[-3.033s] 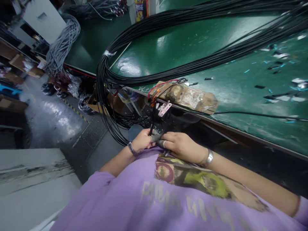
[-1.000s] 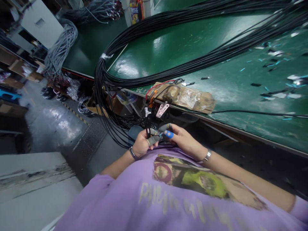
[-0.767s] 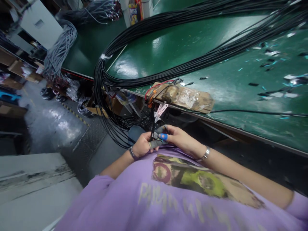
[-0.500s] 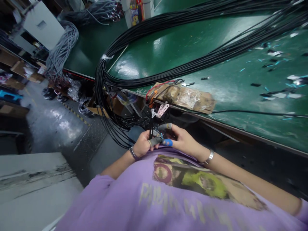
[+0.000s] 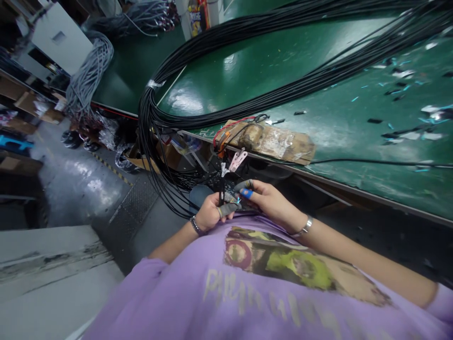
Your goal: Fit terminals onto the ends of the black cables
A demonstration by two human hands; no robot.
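My left hand (image 5: 209,212) is closed around the end of a black cable (image 5: 221,186) that stands up from my fist, close to my chest. A grey finger cot covers its thumb. My right hand (image 5: 271,203) meets it from the right, its fingertips pinched at the cable end; one finger wears a blue cot, another a grey one. What the right fingertips hold is too small to make out. A large bundle of black cables (image 5: 247,33) loops over the green table (image 5: 318,123) and hangs off its edge just left of my hands.
A taped cardboard pad (image 5: 279,141) with red and black wires lies on the table edge above my hands, a pink clip (image 5: 237,160) hanging from it. Cut wire scraps (image 5: 406,75) litter the table at right. Grey cable coils (image 5: 88,75) hang at far left over a concrete floor.
My hands stay together at the cable end. The right fingers have shifted, the blue-capped finger moving up and down beside the left thumb. The view drifted slightly.
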